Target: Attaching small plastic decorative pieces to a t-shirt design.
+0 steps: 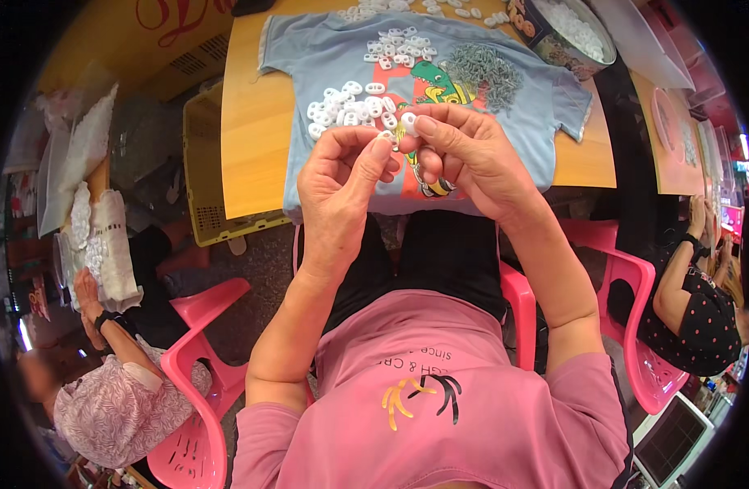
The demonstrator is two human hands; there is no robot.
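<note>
Both my hands are raised over the near part of a light blue T-shirt (309, 57) spread on the table, fingertips almost meeting. Between thumb and fingers, my left hand (338, 183) pinches a small white plastic piece (388, 138). A white oval plastic piece (408, 123) with a hole is gripped by my right hand (476, 155). Just beyond my left hand lies a pile of white oval two-hole pieces (342, 104). Farther back is a second heap of white pieces (397, 47), with small metal screws (486, 72) piled to its right.
A round tin (600, 57) of white pieces stands at the table's (248, 155) far right. More white pieces lie along the far edge. A yellow crate (215, 220) is left of the table. People sit on both sides, near pink chairs (203, 391).
</note>
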